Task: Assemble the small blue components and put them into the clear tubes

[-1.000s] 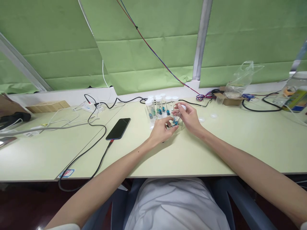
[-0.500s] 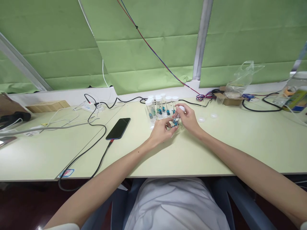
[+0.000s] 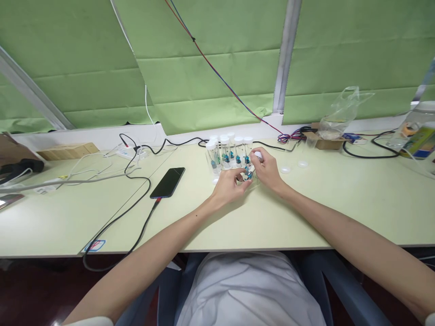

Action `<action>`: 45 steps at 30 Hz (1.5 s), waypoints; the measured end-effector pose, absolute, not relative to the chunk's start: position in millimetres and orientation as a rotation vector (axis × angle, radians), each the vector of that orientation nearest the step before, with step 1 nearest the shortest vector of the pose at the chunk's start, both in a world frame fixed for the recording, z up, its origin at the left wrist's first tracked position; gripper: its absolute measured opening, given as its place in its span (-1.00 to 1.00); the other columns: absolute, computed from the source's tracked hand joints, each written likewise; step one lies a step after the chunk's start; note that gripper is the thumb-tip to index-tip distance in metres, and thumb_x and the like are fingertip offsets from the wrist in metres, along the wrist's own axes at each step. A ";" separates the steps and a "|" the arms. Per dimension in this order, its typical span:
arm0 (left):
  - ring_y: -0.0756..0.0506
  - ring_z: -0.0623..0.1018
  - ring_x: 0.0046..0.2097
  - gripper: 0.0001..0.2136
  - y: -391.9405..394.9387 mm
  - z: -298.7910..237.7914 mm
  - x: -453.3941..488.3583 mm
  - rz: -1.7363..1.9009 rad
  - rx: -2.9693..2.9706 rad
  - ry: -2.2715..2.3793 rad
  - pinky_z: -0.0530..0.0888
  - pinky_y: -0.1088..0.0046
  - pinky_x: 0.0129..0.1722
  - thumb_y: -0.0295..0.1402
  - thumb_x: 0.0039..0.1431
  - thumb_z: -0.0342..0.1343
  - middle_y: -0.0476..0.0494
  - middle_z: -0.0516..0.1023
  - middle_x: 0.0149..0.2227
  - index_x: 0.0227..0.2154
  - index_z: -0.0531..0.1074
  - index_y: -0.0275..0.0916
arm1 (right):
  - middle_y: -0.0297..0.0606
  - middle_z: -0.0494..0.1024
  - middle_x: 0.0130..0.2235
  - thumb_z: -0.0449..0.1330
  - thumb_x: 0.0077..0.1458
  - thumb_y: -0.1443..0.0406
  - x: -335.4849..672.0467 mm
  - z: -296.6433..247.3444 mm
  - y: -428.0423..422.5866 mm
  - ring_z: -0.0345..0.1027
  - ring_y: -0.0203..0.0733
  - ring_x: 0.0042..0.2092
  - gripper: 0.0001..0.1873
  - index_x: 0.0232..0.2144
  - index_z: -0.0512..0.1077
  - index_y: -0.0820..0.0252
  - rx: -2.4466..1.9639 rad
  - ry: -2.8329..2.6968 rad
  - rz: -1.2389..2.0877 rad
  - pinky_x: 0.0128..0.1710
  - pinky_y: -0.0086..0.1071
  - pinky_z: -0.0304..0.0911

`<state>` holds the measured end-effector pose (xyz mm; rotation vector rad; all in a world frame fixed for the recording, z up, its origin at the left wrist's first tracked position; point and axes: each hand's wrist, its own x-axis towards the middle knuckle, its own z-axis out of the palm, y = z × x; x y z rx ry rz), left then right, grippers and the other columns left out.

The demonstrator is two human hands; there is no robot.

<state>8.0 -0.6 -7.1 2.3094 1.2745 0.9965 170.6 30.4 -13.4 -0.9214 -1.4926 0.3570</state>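
Note:
My left hand (image 3: pixel 228 185) is closed around the lower part of a clear vial (image 3: pixel 250 171) with small blue pieces in it. The vial leans to the right, low over the table. At its upper end my right hand (image 3: pixel 268 171) pinches the white cap (image 3: pixel 258 155); whether the cap is seated fully cannot be made out. Just behind my hands stands a group of several similar capped vials (image 3: pixel 225 151), upright, with blue-green pieces inside. Two flat white discs (image 3: pixel 285 170) lie to the right of my right hand.
A black phone (image 3: pixel 167 182) on a charging cable lies to the left. Cables and a power strip (image 3: pixel 131 151) are at the back left. A small cardboard box (image 3: pixel 328 144) with a plastic bag (image 3: pixel 340 115) stands at the back right, near a large clear jar (image 3: pixel 421 131).
My right hand and the cap have shifted very slightly, and the held vial has turned a little. My left hand stays in place.

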 end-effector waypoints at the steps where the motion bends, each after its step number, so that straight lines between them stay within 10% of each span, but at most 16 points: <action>1: -0.02 0.50 -0.46 -0.68 -0.6 -7.3 8.1 1.002 2.311 1.273 0.41 0.45 -0.39 -0.24 0.11 0.23 -0.09 0.65 -0.35 -0.10 0.60 -0.27 | -0.38 0.36 -0.46 0.08 0.23 0.13 170.4 -14.0 30.5 0.18 -0.30 -0.47 -0.77 -0.33 0.38 0.15 -0.923 -1.493 0.344 -0.44 -0.40 0.14; 45: -0.14 0.54 -0.23 -0.77 3.4 -5.1 8.8 1.198 2.486 1.264 0.43 0.25 -0.03 -0.31 0.18 0.23 -0.13 0.65 -0.24 -0.12 0.57 -0.24 | -0.38 0.44 -0.49 0.18 0.15 0.15 174.7 -2.7 27.4 0.24 -0.30 -0.50 -0.80 -0.39 0.43 0.16 -0.970 -1.364 0.139 -0.44 -0.42 0.19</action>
